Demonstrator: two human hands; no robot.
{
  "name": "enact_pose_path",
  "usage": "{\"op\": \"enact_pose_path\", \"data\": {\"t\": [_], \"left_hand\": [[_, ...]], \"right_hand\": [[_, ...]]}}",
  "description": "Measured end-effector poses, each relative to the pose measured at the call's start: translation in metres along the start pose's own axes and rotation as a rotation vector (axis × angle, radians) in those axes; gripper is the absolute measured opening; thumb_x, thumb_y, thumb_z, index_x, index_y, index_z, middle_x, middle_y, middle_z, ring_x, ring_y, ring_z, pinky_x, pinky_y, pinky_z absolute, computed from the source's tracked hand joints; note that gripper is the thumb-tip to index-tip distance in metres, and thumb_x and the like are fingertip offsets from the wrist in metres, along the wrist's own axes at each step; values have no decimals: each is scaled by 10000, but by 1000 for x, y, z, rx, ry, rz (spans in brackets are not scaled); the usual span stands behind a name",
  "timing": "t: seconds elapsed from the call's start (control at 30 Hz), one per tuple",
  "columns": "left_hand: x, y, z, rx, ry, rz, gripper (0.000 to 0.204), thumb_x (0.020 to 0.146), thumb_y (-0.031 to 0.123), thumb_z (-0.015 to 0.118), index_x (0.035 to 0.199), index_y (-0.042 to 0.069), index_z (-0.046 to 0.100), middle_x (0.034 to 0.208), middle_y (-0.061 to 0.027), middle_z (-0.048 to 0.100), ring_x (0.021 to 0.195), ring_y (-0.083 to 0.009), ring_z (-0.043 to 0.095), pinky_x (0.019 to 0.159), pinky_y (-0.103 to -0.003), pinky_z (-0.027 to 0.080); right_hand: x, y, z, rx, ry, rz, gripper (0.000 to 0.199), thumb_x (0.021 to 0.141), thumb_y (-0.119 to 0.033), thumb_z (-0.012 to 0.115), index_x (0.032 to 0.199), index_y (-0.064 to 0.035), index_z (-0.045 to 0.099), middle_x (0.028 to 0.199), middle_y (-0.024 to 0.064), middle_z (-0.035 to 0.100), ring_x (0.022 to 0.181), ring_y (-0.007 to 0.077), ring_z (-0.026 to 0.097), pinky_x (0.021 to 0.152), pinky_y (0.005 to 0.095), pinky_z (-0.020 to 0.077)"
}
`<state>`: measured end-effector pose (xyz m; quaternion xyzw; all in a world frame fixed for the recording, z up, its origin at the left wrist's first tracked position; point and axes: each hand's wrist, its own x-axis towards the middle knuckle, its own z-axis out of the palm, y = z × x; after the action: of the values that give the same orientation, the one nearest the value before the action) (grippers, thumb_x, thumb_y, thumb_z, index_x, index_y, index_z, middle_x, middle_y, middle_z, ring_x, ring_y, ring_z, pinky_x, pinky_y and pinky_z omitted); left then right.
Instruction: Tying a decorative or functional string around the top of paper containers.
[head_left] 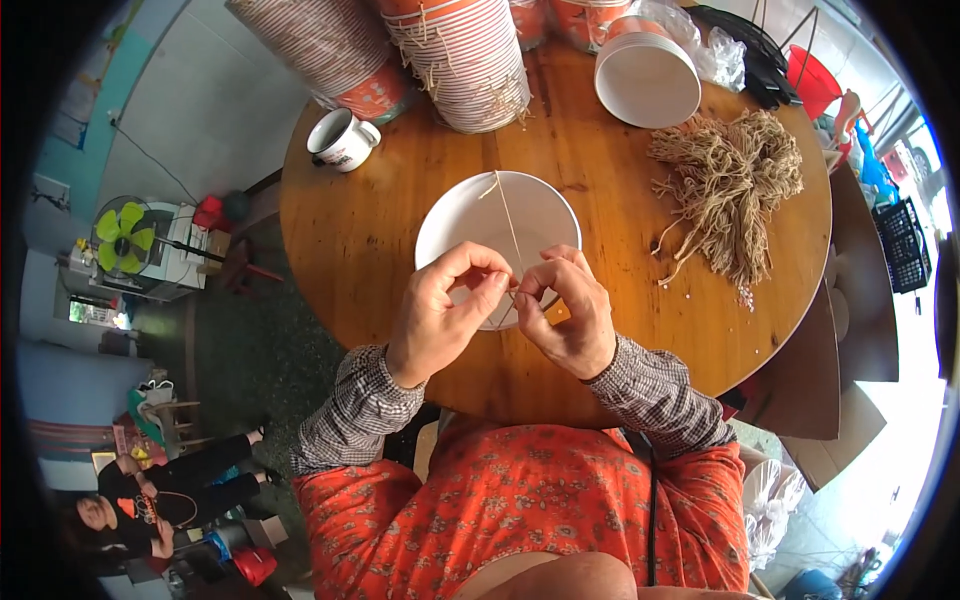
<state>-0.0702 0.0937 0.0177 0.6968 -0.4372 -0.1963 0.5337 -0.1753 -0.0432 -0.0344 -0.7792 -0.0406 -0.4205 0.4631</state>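
Observation:
A white paper bucket (450, 220) stands on the round wooden table in front of me, its mouth facing up. From its far rim a thin beige string (510, 220) stretches across the mouth to my fingers. My left hand (440, 318) pinches the string over the near rim, thumb against forefinger. Close beside it, my right hand (575, 318) also pinches the string, fingertips almost touching those of the left. The exact crossing of the string between the fingertips is too small to make out. Right of the bucket lies a loose bundle of beige strings (735, 190).
Tall stacks of paper buckets (465, 75) stand at the table's far side, some with strings hanging on them. A white mug (345, 140) sits at the far left, a tipped bucket (648, 82) at the far right. Cardboard (800, 370) leans right of the table. Another person (160, 500) sits at left.

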Motion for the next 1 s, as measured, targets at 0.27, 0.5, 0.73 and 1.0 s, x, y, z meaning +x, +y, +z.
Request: {"op": "enact_pose_path", "data": {"t": [0.27, 0.5, 0.73, 1.0], "left_hand": [[-7, -4, -4, 12, 10, -3, 71, 903, 31, 604, 957, -15, 600, 858, -28, 632, 809, -95, 611, 745, -251, 505], [-17, -7, -21, 13, -62, -3, 99, 886, 33, 639, 968, -23, 644, 892, -61, 686, 851, -105, 637, 767, -248, 513], [-14, -11, -33, 35, -93, -56, 93, 857, 57, 684, 930, 1, 673, 878, -60, 700, 829, -120, 645, 759, -259, 513], [-8, -16, -25, 352, 33, 261, 128, 765, -29, 685, 858, 45, 637, 797, -44, 645, 728, -175, 603, 693, -307, 465]], "right_hand": [[-6, 2, 17, -59, -24, -107, 229, 729, 43, 665, 896, -51, 540, 685, 17, 597, 635, 202, 606, 881, 423, 459], [-10, 1, 30, -95, 44, -116, 217, 736, 75, 648, 886, -37, 538, 731, 32, 575, 578, 193, 550, 919, 434, 461], [-9, 2, 34, -113, 20, -137, 215, 735, 70, 652, 886, -28, 533, 722, 46, 568, 601, 214, 554, 909, 430, 471], [-6, 4, 32, -130, 14, -134, 223, 728, 60, 663, 880, -40, 533, 664, 34, 577, 630, 214, 593, 882, 427, 485]]}}
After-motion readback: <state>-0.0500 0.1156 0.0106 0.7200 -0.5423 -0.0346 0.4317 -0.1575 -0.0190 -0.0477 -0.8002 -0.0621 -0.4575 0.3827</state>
